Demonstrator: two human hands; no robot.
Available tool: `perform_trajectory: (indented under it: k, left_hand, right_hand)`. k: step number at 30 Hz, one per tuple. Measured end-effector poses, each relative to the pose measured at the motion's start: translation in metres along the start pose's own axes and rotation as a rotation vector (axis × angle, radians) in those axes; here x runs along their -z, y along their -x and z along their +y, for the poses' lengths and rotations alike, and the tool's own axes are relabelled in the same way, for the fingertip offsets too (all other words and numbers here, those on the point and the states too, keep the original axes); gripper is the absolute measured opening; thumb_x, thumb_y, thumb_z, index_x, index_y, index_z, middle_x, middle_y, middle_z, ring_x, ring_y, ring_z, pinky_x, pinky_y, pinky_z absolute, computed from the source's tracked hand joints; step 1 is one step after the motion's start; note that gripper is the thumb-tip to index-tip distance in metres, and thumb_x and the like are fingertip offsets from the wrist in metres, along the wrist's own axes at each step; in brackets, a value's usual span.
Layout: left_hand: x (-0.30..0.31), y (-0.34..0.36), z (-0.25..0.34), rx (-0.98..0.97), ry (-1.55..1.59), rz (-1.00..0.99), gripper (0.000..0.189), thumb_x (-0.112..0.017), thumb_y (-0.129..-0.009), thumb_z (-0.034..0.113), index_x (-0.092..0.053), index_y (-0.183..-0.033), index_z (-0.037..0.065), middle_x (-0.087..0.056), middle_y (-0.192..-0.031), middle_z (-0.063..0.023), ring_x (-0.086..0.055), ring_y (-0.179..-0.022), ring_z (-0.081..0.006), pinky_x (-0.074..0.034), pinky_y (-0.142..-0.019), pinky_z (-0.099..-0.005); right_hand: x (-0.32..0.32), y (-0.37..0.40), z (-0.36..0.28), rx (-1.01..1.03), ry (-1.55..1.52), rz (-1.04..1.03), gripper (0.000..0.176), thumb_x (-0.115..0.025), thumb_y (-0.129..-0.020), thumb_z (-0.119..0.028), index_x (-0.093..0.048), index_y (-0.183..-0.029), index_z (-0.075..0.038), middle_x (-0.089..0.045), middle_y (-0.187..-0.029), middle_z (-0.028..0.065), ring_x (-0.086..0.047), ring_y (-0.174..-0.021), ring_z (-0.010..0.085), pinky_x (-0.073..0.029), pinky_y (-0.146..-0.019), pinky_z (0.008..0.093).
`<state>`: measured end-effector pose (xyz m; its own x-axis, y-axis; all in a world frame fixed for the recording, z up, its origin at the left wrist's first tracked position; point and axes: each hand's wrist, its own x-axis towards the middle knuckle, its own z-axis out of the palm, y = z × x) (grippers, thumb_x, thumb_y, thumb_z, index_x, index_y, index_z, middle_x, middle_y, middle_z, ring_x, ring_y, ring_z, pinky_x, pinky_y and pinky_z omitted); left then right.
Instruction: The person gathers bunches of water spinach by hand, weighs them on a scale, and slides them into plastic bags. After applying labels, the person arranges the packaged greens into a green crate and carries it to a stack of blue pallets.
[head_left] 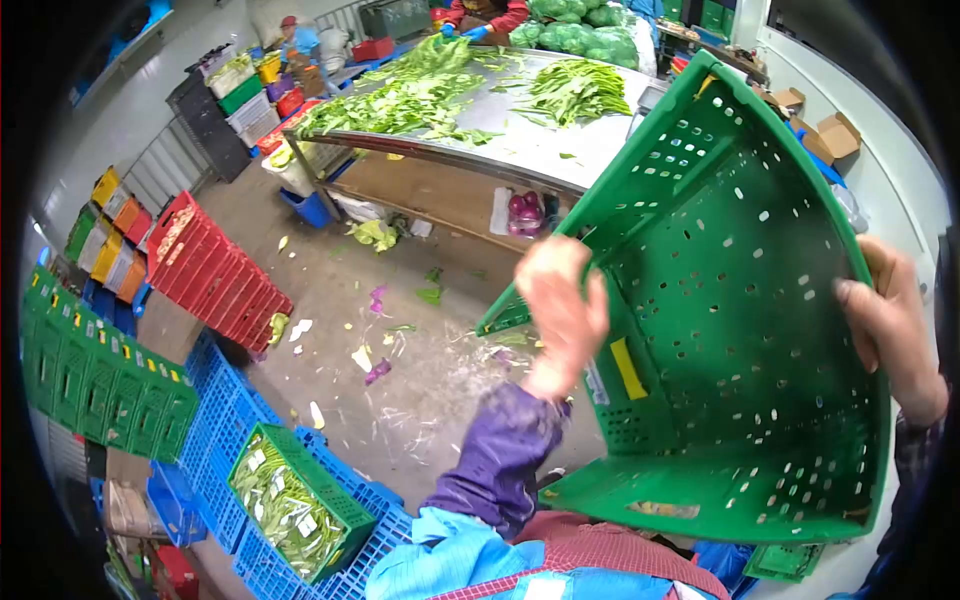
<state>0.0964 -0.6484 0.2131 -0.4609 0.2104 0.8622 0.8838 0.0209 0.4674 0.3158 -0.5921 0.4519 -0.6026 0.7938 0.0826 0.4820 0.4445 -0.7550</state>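
Note:
A large green plastic crate (745, 270) is tilted up on its side in front of me, its perforated inside facing me, with nothing visible in it. My left hand (563, 305), in a purple cuff, is closed at the crate's left rim. That hand is slightly blurred, and its fingertips are hidden. At the opposite rim, my right hand (890, 330) grips with the thumb inside and the fingers curled behind the edge. A yellow label (628, 368) shows on the crate's inner wall.
A metal table (510, 125) carries leafy greens (400, 100); a co-worker (487, 15) in blue gloves stands behind it. Stacked red crates (220, 275), green crates (105, 370) and blue pallets (225, 390) line the left. A filled green crate (300, 500) rests there. Scraps litter the floor (340, 290).

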Motion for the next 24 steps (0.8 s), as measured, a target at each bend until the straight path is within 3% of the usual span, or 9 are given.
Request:
perform_trajectory:
  k: [3, 8, 10, 13, 15, 17, 19, 21, 24]
  left_hand:
    - [-0.049, 0.124, 0.033, -0.252, 0.097, -0.784, 0.046, -0.058, -0.062, 0.002, -0.049, -0.107, 0.006, -0.049, -0.107, -0.0142, -0.046, -0.106, -0.0314, -0.036, -0.088, -0.0458]
    - [-0.048, 0.192, 0.022, -0.341, 0.189, -0.99, 0.031, -0.051, -0.073, 0.008, -0.048, -0.104, 0.009, -0.046, -0.108, -0.0084, -0.04, -0.115, -0.0236, -0.03, -0.096, -0.0515]
    - [-0.051, 0.184, 0.014, -0.531, 0.186, -0.936, 0.025, -0.05, -0.075, 0.011, -0.05, -0.099, 0.01, -0.045, -0.102, -0.0077, -0.041, -0.112, -0.0223, -0.031, -0.096, -0.0518]
    - [-0.049, 0.163, 0.01, -0.726, 0.133, -1.136, 0.019, -0.053, -0.072, 0.013, -0.053, -0.09, 0.013, -0.041, -0.089, -0.0064, -0.043, -0.104, -0.0219, -0.027, -0.097, -0.0565]
    - [-0.043, 0.145, 0.003, -0.798, 0.123, -1.258, 0.019, -0.053, -0.071, 0.013, -0.056, -0.09, 0.015, -0.043, -0.097, -0.006, -0.04, -0.111, -0.0236, -0.023, -0.1, -0.0582]
    - [-0.026, 0.135, -0.029, -0.805, 0.19, -1.057, 0.021, -0.053, -0.071, 0.014, -0.058, -0.091, 0.017, -0.044, -0.107, -0.0044, -0.037, -0.117, -0.0253, -0.019, -0.101, -0.0599]
    - [-0.013, 0.128, -0.087, -0.748, 0.031, -1.239, 0.024, -0.052, -0.072, 0.015, -0.058, -0.095, 0.018, -0.044, -0.114, -0.0011, -0.036, -0.12, -0.0265, -0.017, -0.101, -0.0617]
    - [-0.006, 0.119, -0.135, -0.746, -0.09, -1.196, 0.022, -0.051, -0.075, 0.017, -0.059, -0.096, 0.021, -0.045, -0.112, 0.0018, -0.037, -0.117, -0.0271, -0.017, -0.101, -0.0622]
    - [-0.061, 0.086, -0.117, -0.958, -0.136, -1.179, 0.025, -0.051, -0.076, 0.018, -0.058, -0.1, 0.021, -0.045, -0.105, 0.0018, -0.04, -0.112, -0.0258, -0.023, -0.099, -0.061]
  right_hand:
    - [0.023, -0.008, -0.002, -0.048, 0.006, -0.084, 0.021, -0.057, -0.077, -0.017, -0.049, -0.078, 0.002, -0.042, -0.055, -0.0019, -0.034, -0.033, 0.0033, -0.029, -0.03, 0.0173]
    - [0.038, 0.002, 0.017, -0.218, 0.075, 0.02, 0.019, -0.057, -0.076, -0.019, -0.05, -0.076, -0.001, -0.039, -0.052, -0.0023, -0.033, -0.032, 0.0048, -0.028, -0.03, 0.0185]
    - [0.044, 0.007, 0.04, -0.248, 0.031, 0.097, 0.017, -0.057, -0.078, -0.018, -0.05, -0.08, -0.002, -0.038, -0.051, -0.0023, -0.031, -0.032, 0.0057, -0.027, -0.031, 0.0191]
    - [0.058, 0.022, 0.061, -0.31, 0.032, 0.212, 0.016, -0.055, -0.08, -0.018, -0.05, -0.082, -0.003, -0.036, -0.051, -0.0029, -0.031, -0.033, 0.0054, -0.025, -0.031, 0.0192]
    - [0.071, 0.037, 0.068, -0.399, 0.035, 0.161, 0.016, -0.055, -0.082, -0.019, -0.049, -0.084, -0.004, -0.036, -0.053, -0.0034, -0.029, -0.034, 0.004, -0.023, -0.031, 0.0186]
    - [0.089, 0.054, 0.086, -0.422, 0.03, 0.234, 0.02, -0.053, -0.082, -0.024, -0.047, -0.082, -0.005, -0.033, -0.054, -0.0056, -0.028, -0.034, 0.0012, -0.023, -0.032, 0.0164]
    - [0.104, 0.078, 0.113, -0.499, -0.003, 0.316, 0.022, -0.052, -0.084, -0.024, -0.049, -0.091, -0.003, -0.031, -0.057, -0.007, -0.027, -0.038, -0.0011, -0.02, -0.034, 0.015]
    - [0.114, 0.098, 0.128, -0.479, -0.127, 0.642, 0.028, -0.051, -0.087, -0.023, -0.047, -0.105, -0.002, -0.03, -0.06, -0.0077, -0.026, -0.041, -0.0026, -0.02, -0.036, 0.0142]
    - [0.131, 0.128, 0.155, -0.514, -0.181, 0.709, 0.027, -0.051, -0.087, -0.02, -0.045, -0.105, -0.001, -0.032, -0.059, -0.0075, -0.025, -0.038, -0.0017, -0.02, -0.033, 0.0141]
